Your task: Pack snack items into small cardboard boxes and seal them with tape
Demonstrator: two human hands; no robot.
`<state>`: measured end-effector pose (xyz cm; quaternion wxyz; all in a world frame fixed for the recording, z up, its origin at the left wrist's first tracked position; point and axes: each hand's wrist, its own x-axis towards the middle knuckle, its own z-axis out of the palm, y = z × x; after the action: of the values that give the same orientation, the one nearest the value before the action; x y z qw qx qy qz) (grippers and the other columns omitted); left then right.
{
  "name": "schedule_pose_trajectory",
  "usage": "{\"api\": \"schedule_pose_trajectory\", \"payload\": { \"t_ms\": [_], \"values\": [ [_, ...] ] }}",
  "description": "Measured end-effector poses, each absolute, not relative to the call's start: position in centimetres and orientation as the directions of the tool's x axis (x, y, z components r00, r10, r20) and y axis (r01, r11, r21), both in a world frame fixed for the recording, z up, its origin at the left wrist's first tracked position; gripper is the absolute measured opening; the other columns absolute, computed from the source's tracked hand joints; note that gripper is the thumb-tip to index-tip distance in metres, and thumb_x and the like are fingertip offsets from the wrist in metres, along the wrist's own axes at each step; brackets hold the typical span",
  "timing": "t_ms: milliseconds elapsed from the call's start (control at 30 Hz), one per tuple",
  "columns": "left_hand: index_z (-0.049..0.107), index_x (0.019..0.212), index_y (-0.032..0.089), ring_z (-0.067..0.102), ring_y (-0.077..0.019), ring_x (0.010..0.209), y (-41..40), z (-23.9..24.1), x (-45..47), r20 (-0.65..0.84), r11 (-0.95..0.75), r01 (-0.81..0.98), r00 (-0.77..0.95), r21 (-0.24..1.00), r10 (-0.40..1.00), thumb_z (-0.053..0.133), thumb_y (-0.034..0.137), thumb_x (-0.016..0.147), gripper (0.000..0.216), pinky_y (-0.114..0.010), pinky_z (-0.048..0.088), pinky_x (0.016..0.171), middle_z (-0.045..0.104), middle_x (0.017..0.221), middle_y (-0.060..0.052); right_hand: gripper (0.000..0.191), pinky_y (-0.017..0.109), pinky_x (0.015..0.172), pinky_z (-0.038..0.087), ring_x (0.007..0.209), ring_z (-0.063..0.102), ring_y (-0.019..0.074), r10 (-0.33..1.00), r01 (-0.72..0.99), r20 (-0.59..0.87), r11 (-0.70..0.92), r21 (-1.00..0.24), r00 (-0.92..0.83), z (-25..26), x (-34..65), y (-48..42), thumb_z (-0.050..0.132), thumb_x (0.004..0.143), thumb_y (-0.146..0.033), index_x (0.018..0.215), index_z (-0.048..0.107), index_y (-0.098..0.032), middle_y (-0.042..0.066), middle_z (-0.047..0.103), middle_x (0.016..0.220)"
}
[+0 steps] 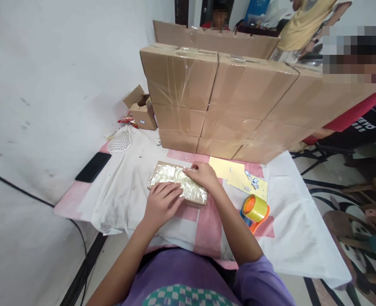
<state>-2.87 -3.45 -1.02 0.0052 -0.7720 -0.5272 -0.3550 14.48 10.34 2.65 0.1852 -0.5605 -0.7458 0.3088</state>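
The cloth-covered table [298, 231] spreads in front of me, and a stack of taped cartons [239, 91] stands along its far side. Nearer me, the small taped box [191, 187] lies on the cloth, between my body and that stack. My left hand [163, 200] rests over its near edge, fingers extended across the shiny top. My right hand [205, 176] bends at the far edge, thumb on top; I cannot tell whether it grips. Right of the box sits a yellow tape roll [255, 208].
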Motion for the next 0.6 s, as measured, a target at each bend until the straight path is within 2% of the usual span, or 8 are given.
{"api": "schedule_pose_trajectory", "payload": {
  "t_ms": [67, 167, 267, 333, 433, 500, 533, 600],
  "values": [
    [0.068, 0.129, 0.029, 0.063, -0.0269, 0.126, -4.0, -1.8, -3.8, 0.553, -0.493, 0.806, 0.259, 0.328, 0.792, 0.066, 0.025, 0.093, 0.036, -0.045, 0.038, 0.112, 0.071, 0.133, -0.007, 0.041, 0.029, 0.061, 0.030, 0.065, 0.051, 0.0180, 0.944, 0.731, -0.076, 0.195, -0.654, -0.320, 2.5, 14.3, 10.3, 0.068, 0.082, -0.058, 0.065, 0.053, -0.024, 0.000, 0.060, 0.067],
    [0.063, 0.138, 0.030, 0.059, -0.0249, 0.134, -4.4, -4.1, -4.7, 0.579, -0.524, 0.805, 0.295, 0.278, 0.761, 0.057, 0.016, 0.097, 0.044, -0.045, 0.034, 0.119, 0.070, 0.136, -0.006, 0.043, 0.029, 0.061, 0.029, 0.060, 0.047, 0.0162, 0.956, 0.680, -0.049, 0.169, -0.714, -0.288, 1.9, 14.1, 10.7, 0.064, 0.087, -0.046, 0.056, 0.045, -0.023, -0.001, 0.051, 0.057],
    [0.065, 0.135, 0.032, 0.060, -0.0248, 0.134, -4.4, -7.9, -4.5, 0.644, -0.492, 0.830, 0.229, 0.262, 0.730, 0.055, 0.013, 0.097, 0.045, -0.051, 0.027, 0.125, 0.073, 0.130, -0.005, 0.042, 0.028, 0.063, 0.033, 0.060, 0.047, 0.0156, 0.971, 0.622, -0.010, 0.145, -0.770, -0.238, 1.4, 14.1, 11.4, 0.057, 0.090, -0.034, 0.052, 0.042, -0.023, -0.002, 0.047, 0.054],
    [0.065, 0.135, 0.032, 0.055, -0.0270, 0.140, -4.3, -10.8, -3.9, 0.712, -0.435, 0.873, 0.161, 0.220, 0.683, 0.058, 0.014, 0.095, 0.045, -0.056, 0.019, 0.128, 0.073, 0.130, -0.007, 0.036, 0.026, 0.065, 0.038, 0.065, 0.052, 0.0154, 0.967, 0.560, 0.016, 0.161, -0.813, -0.254, 1.2, 14.6, 11.4, 0.056, 0.090, -0.036, 0.058, 0.048, -0.022, -0.001, 0.054, 0.059],
    [0.051, 0.150, 0.030, 0.025, -0.0312, 0.156, -4.4, -13.9, -2.6, 0.790, -0.388, 0.906, 0.112, 0.167, 0.602, 0.066, 0.015, 0.090, 0.063, -0.064, 0.013, 0.127, 0.062, 0.145, -0.012, 0.030, 0.026, 0.077, 0.048, 0.084, 0.063, 0.0170, 0.961, 0.436, 0.068, 0.185, -0.881, -0.269, 0.6, 16.6, 9.9, 0.049, 0.094, -0.046, 0.085, 0.062, -0.020, 0.003, 0.068, 0.087],
    [0.033, 0.160, 0.030, 0.006, -0.0316, 0.159, -4.7, -14.7, -2.0, 0.790, -0.393, 0.904, 0.114, 0.169, 0.602, 0.068, 0.015, 0.088, 0.081, -0.068, 0.011, 0.126, 0.042, 0.162, -0.013, 0.042, 0.031, 0.092, 0.050, 0.106, 0.065, 0.0206, 0.952, 0.287, 0.074, 0.163, -0.944, -0.296, -0.5, 18.7, 7.8, 0.048, 0.095, -0.055, 0.114, 0.062, -0.020, 0.009, 0.068, 0.117],
    [0.025, 0.163, 0.030, 0.002, -0.0316, 0.159, -5.0, -14.8, -1.8, 0.785, -0.395, 0.903, 0.119, 0.170, 0.609, 0.069, 0.014, 0.088, 0.088, -0.068, 0.011, 0.126, 0.030, 0.167, -0.012, 0.055, 0.035, 0.100, 0.049, 0.119, 0.062, 0.0232, 0.939, 0.195, 0.068, 0.140, -0.971, -0.337, -1.4, 19.8, 6.4, 0.052, 0.093, -0.060, 0.130, 0.056, -0.020, 0.012, 0.063, 0.133],
    [0.014, 0.165, 0.028, -0.002, -0.0330, 0.159, -5.7, -14.7, -1.9, 0.765, -0.403, 0.899, 0.134, 0.174, 0.630, 0.069, 0.012, 0.086, 0.098, -0.067, 0.012, 0.127, 0.010, 0.172, -0.011, 0.094, 0.042, 0.116, 0.039, 0.143, 0.046, 0.0285, 0.895, 0.085, 0.068, 0.117, -0.989, -0.440, -3.3, 21.6, 3.8, 0.062, 0.084, -0.072, 0.157, 0.029, -0.023, 0.016, 0.039, 0.160]
  ]
}}
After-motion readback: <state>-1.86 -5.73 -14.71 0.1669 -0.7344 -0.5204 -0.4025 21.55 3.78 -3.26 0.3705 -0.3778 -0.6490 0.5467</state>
